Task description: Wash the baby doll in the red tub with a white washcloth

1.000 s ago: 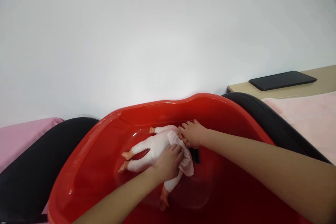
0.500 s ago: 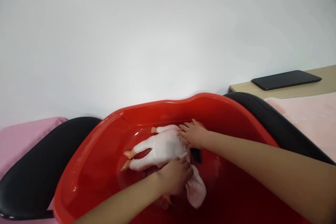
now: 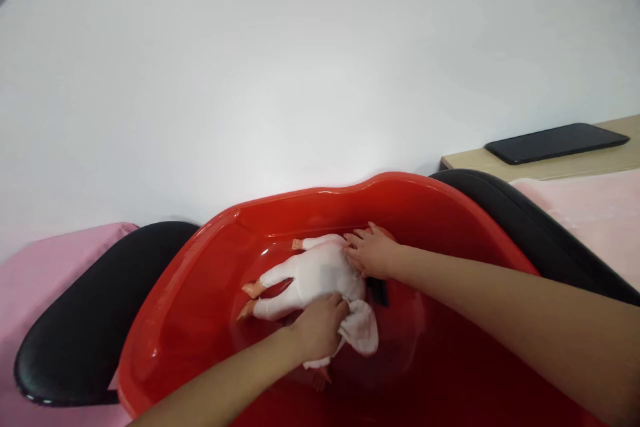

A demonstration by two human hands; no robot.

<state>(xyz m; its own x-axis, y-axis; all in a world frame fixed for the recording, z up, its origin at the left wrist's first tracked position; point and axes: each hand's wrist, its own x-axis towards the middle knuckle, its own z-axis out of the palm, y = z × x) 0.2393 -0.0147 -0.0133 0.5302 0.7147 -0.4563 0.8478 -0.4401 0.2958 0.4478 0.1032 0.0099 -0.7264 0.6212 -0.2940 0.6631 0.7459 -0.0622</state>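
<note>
A doll (image 3: 320, 270) in a white suit lies in a red tub (image 3: 165, 320), its bare feet toward the left. My left hand (image 3: 323, 327) is closed on a wet, pale washcloth (image 3: 361, 328) at the doll's near side, below its trunk. One small doll hand shows beneath my left wrist. Spread fingers of my right hand (image 3: 373, 250) rest at the doll's far shoulder; I see nothing held in them. The doll's head is hidden or cannot be made out. Water seems to surround the doll.
Black padded rests (image 3: 95, 320) flank the tub, with pink cloth (image 3: 50, 273) at left and a pale pink towel (image 3: 600, 207) at right. A dark flat tablet-like object (image 3: 557, 143) lies on a wooden surface (image 3: 473, 160). Behind stands a white wall (image 3: 300, 67).
My left hand has drawn the washcloth up toward the doll's trunk, and the cloth hangs less far down. My right hand stays at the shoulder. The view has shifted slightly.
</note>
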